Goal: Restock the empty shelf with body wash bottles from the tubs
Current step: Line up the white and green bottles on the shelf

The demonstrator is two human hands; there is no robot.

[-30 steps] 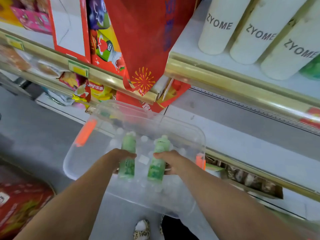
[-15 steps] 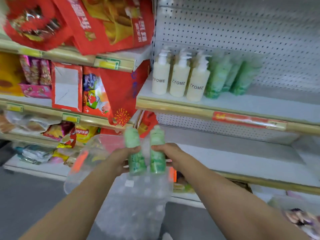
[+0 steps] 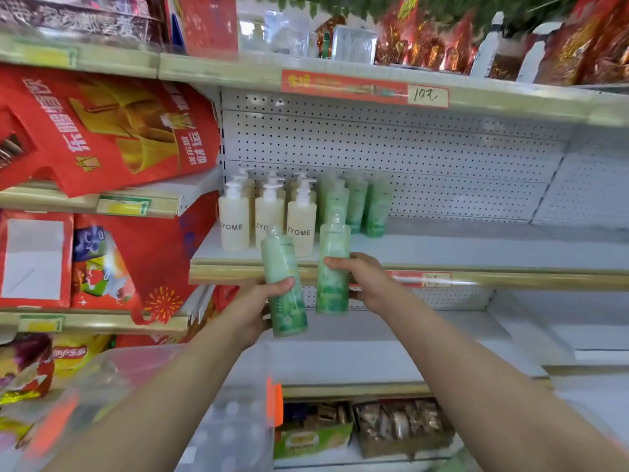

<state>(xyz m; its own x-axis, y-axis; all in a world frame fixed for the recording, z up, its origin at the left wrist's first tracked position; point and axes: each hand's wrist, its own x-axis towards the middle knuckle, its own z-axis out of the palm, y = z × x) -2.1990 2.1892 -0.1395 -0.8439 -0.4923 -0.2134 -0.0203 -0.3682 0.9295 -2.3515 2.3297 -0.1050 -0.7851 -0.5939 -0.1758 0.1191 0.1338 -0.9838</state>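
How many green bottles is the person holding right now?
2. One green bottle tilted in the left hand; another upright in the right hand. More on the shelf, blurred, uncountable.

Person, partial view: two arms only were in frame.
- left hand [image 3: 253, 311]: bare; thumb and inner side showed.
- left forearm [image 3: 153, 396]: bare along its whole visible length, down to the lower frame edge.
- right hand [image 3: 366, 284]: bare; back, knuckles and fingers showed.
- right forearm [image 3: 476, 362]: bare likewise, down to the frame edge.
- Nails: too blurred to describe.
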